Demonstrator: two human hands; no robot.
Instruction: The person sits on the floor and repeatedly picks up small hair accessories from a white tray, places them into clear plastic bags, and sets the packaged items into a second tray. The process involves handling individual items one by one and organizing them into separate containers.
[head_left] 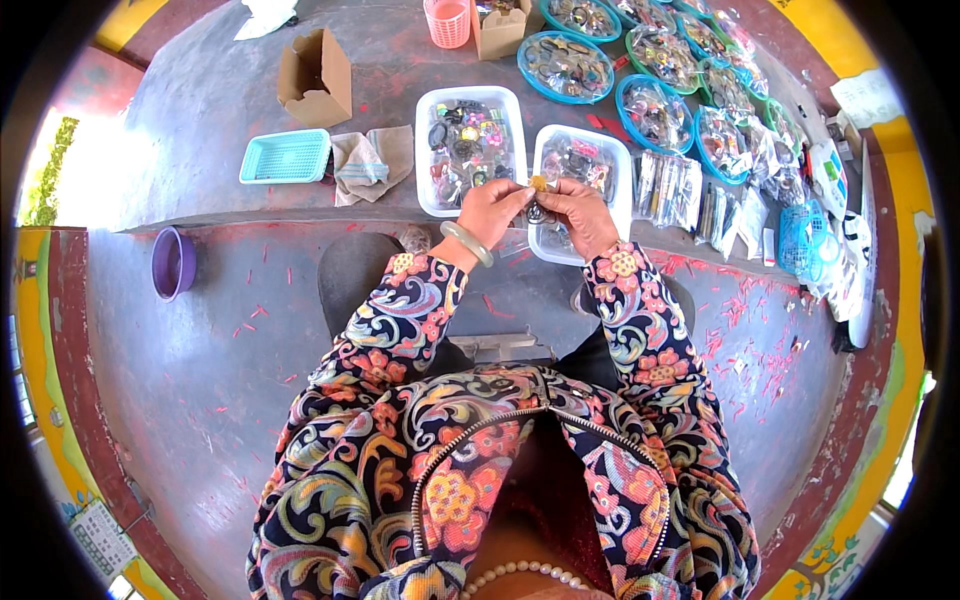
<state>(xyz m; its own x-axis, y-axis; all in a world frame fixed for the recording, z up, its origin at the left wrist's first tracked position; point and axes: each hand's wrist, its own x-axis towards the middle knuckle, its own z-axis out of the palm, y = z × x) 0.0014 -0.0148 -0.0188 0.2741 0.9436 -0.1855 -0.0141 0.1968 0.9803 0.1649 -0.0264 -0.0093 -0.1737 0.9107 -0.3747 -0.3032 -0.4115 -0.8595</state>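
Note:
Both hands meet over the gap between two white plastic bins. Between the fingertips is a small golden-yellow piece (539, 184), with a dark round part (537, 213) hanging just below it; its exact kind is too small to tell. My left hand (487, 218), a pale bangle at its wrist, pinches it from the left. My right hand (584, 217) is closed on it from the right, above the nearer bin. The left white bin (422, 150) holds many small colourful trinkets. Packed trinkets also fill the right white bin (625, 185), partly covered by my right hand.
Round blue and green baskets (520, 70) of trinkets crowd the back right, near clear packets (668, 190). A teal basket (285, 180), folded cloth (370, 165) and cardboard box (335, 85) stand left. A purple basin (173, 265) is on the floor, where red scraps lie scattered.

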